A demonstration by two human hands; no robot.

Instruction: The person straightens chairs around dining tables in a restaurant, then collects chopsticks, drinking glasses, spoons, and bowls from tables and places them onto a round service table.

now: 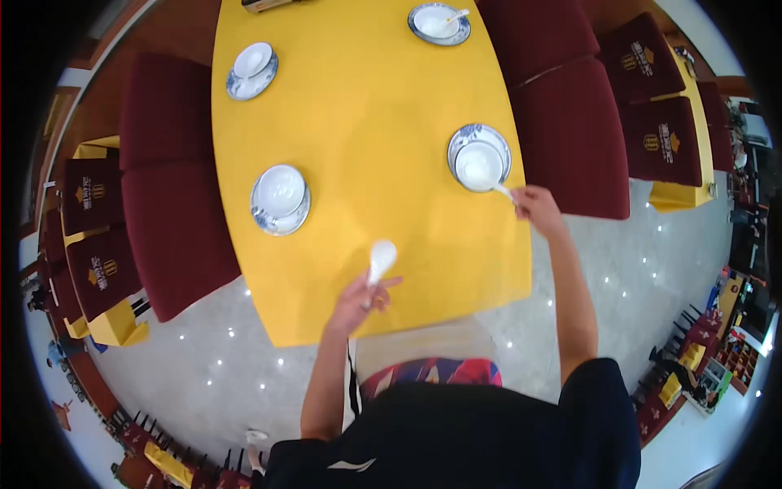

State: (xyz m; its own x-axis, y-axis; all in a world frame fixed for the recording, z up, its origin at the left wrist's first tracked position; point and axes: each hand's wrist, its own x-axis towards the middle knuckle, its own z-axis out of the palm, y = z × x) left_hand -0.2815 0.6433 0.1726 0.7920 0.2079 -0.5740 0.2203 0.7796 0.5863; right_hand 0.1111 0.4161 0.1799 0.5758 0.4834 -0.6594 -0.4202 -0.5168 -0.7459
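Between the fingers of my left hand is a white soup spoon, its bowl pointing away from me above the near part of the table. My right hand pinches the handle of a second white spoon at the table's right edge. That spoon reaches to a white bowl, which sits on a blue-patterned plate; whether its tip is inside the bowl I cannot tell. Left of my left hand, another white bowl stands on a blue-patterned plate.
The yellow-covered table carries two more settings farther off: a bowl at left and a bowl with a spoon at right. Dark red chairs line both long sides. A dark box-like object lies at the far end.
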